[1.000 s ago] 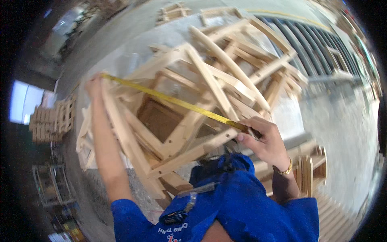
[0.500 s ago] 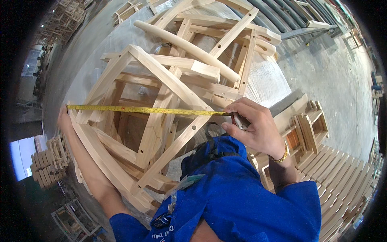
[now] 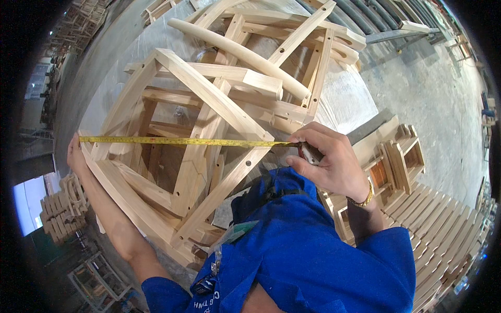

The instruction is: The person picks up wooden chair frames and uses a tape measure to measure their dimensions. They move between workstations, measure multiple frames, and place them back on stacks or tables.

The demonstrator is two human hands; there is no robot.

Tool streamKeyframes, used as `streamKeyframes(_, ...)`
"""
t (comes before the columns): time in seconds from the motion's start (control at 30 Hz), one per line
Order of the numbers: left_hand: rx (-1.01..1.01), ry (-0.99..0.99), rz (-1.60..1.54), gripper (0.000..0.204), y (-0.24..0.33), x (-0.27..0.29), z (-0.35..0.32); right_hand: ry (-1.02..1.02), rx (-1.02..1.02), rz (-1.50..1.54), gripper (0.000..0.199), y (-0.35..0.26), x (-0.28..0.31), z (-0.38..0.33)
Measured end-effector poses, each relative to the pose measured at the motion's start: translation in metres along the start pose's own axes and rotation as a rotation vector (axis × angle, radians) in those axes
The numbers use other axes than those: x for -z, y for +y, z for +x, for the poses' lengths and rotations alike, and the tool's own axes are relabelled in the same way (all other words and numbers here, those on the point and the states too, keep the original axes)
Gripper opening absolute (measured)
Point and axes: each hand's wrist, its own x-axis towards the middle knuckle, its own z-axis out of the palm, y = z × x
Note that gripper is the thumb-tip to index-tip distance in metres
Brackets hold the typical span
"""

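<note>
Two bare hands are engaged on one yellow steel measuring tape (image 3: 182,141), drawn out level across an unfinished pale wooden chair frame (image 3: 209,156). Nearest the viewer is the person's blue work shirt (image 3: 313,261), filling the lower edge of the head view. Right hand (image 3: 329,161): fingers curled and closed around the tape's small dark case (image 3: 311,153), thumb and forefinger pinching where the blade leaves it. Right wrist carries a gold-coloured bracelet (image 3: 365,199). Left hand (image 3: 74,154): at full arm's reach, fingers pressed against the far left corner of the frame, holding the blade's end there; the hook itself is too small to make out.

Tape condition: yellow blade with fine dark graduations, taut, straight apart from lens curvature, running from the left hand to the right, lying across the frame's upper rails and crossing one diagonal rail near its middle.

Frame condition: raw light timber, unpainted, with visible bore holes in the lower rails; several frames are interlocked in a stack. One rounded pale wooden rail (image 3: 240,52) lies tilted across the top of the stack, beyond the tape.

Right of the person, smaller wooden assemblies (image 3: 396,156) stand on a slatted wooden platform (image 3: 443,219). Farther off lies grey concrete floor (image 3: 433,99).
</note>
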Motion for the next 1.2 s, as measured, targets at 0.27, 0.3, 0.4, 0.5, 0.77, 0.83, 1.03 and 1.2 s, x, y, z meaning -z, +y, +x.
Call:
streamKeyframes(0.27,0.044,-0.023,0.049,0.038,-0.001,0.004,0.001,-0.012,0.006,0.014,0.028,0.003,-0.001,-0.001)
streamKeyframes(0.3,0.038,-0.018,0.045,0.038,-0.001,0.005,0.002,-0.004,0.011,0.018,0.028,0.003,-0.001,-0.002)
streamKeyframes(0.4,0.028,0.004,0.013,0.034,-0.001,0.002,0.001,0.011,0.012,0.019,0.028,0.005,-0.004,-0.002)
streamKeyframes(0.5,0.037,0.026,0.0,0.029,0.001,-0.003,-0.004,0.013,0.0,0.007,0.028,0.004,-0.005,-0.002)
streamKeyframes(0.77,0.046,0.029,0.061,0.036,0.004,-0.002,-0.004,0.002,0.007,-0.016,0.027,0.005,-0.004,-0.001)
streamKeyframes(0.83,0.04,0.03,0.072,0.037,0.003,-0.004,-0.004,0.012,0.007,0.0,0.027,0.006,-0.005,0.0)
streamKeyframes(1.03,0.038,0.036,0.108,0.039,0.002,0.003,0.0,0.012,0.006,0.007,0.027,0.004,-0.005,-0.002)
streamKeyframes(1.2,0.04,0.029,0.073,0.04,0.002,0.001,-0.003,0.004,-0.003,-0.001,0.028,0.004,-0.004,-0.004)
